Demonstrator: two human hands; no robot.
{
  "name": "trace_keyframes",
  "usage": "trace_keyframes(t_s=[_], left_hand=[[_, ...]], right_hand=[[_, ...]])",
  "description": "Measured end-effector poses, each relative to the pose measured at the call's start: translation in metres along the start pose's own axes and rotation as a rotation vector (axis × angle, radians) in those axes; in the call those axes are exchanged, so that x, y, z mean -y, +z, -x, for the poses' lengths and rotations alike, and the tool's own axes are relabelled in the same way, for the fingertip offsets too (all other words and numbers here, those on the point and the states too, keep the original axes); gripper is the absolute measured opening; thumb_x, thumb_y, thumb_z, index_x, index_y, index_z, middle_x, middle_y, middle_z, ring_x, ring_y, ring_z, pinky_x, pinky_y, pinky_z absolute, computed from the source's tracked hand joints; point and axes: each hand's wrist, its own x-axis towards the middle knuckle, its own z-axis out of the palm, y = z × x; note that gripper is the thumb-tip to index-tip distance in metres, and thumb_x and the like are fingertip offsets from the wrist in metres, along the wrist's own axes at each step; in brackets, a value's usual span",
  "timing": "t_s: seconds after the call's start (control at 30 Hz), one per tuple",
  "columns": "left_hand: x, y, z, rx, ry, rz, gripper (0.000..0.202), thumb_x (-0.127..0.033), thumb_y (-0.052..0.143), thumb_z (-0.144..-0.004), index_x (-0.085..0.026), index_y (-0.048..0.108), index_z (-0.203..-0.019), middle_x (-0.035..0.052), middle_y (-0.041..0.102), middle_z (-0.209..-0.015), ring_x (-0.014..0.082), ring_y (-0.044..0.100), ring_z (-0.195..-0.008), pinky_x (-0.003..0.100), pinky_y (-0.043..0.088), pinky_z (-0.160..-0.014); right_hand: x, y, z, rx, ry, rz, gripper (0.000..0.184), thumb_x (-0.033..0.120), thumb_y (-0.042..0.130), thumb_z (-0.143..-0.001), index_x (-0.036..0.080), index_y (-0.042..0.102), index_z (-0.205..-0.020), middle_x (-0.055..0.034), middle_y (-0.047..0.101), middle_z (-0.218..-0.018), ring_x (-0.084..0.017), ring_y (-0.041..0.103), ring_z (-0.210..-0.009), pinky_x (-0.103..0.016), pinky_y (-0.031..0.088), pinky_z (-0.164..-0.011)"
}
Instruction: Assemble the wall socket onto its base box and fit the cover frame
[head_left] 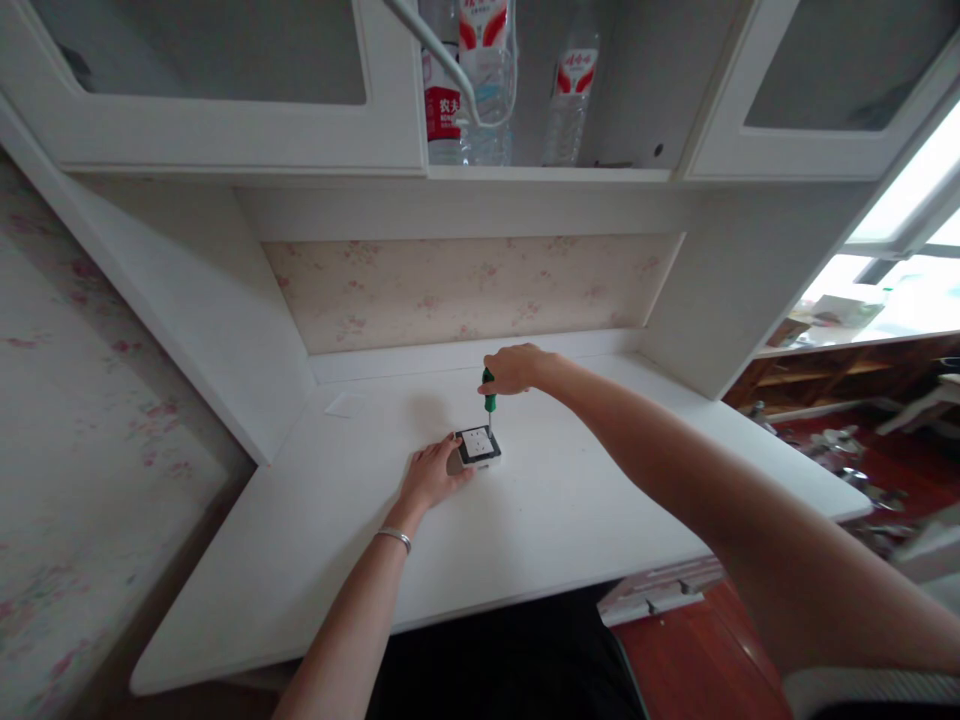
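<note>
A wall socket (477, 443) with a white face, a dark frame and a white box beneath it lies on the white desk. My left hand (435, 472) grips the left side of the socket, fingers at its back corner and thumb near its front. Above its right side, my right hand (517, 369) is wrapped round the handle of a green screwdriver (490, 402). The screwdriver stands upright, its thin shaft reaching down to the right edge of the socket's frame. Whether the tip sits in a screw is too small to tell.
A flat, whitish piece (346, 405) lies at the desk's back left. Overhead, a cabinet shelf (547, 174) holds plastic bottles (571, 105), with a white cable (459, 80) hanging in front. The desk (570, 520) has side panels left and right. An open drawer (660, 590) is below.
</note>
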Motion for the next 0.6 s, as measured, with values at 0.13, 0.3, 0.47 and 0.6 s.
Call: trace_keyframes(t_s=[0.13,0.3,0.47,0.6], left_hand=[[-0.0018,-0.0013,-0.0004,0.014,-0.006,-0.01,0.058,-0.053,0.059,-0.076,-0.028,0.046,-0.126,0.0049,0.048,-0.136,0.0257,0.046,-0.121,0.038,0.034,-0.099],[-0.0022,-0.0022,-0.0006,0.026,-0.015,-0.011,0.059,-0.054,0.06,-0.074,-0.028,0.047,-0.124,0.0048,0.045,-0.138,0.0265,0.045,-0.122,0.039,0.034,-0.099],[-0.0015,-0.0023,0.0004,-0.006,0.021,0.007,0.058,-0.055,0.059,-0.074,-0.028,0.046,-0.124,0.0038,0.05,-0.134,0.0259,0.047,-0.12,0.039,0.036,-0.098],[-0.0028,-0.0039,0.0009,-0.012,0.02,0.011,0.06,-0.053,0.06,-0.074,-0.029,0.044,-0.126,0.0038,0.053,-0.131,0.0255,0.049,-0.117,0.038,0.036,-0.097]], right_hand=[[-0.0034,0.0005,0.0005,-0.004,-0.066,0.007,0.05,0.052,0.056,-0.076,0.021,0.054,-0.115,-0.0126,0.068,-0.095,-0.026,0.064,-0.081,-0.033,0.045,-0.064],[-0.0033,0.0038,-0.0003,-0.05,-0.04,0.028,0.053,0.058,0.052,-0.077,0.021,0.054,-0.115,-0.0149,0.067,-0.1,-0.028,0.063,-0.088,-0.034,0.045,-0.066],[0.0015,-0.0009,-0.0005,-0.058,-0.017,0.062,0.058,0.063,0.051,-0.075,0.018,0.057,-0.111,-0.018,0.064,-0.105,-0.032,0.061,-0.092,-0.037,0.046,-0.066],[0.0015,-0.0052,0.0022,-0.011,-0.085,0.037,0.05,0.049,0.058,-0.076,0.024,0.053,-0.118,-0.0128,0.065,-0.106,-0.028,0.062,-0.09,-0.033,0.045,-0.065]])
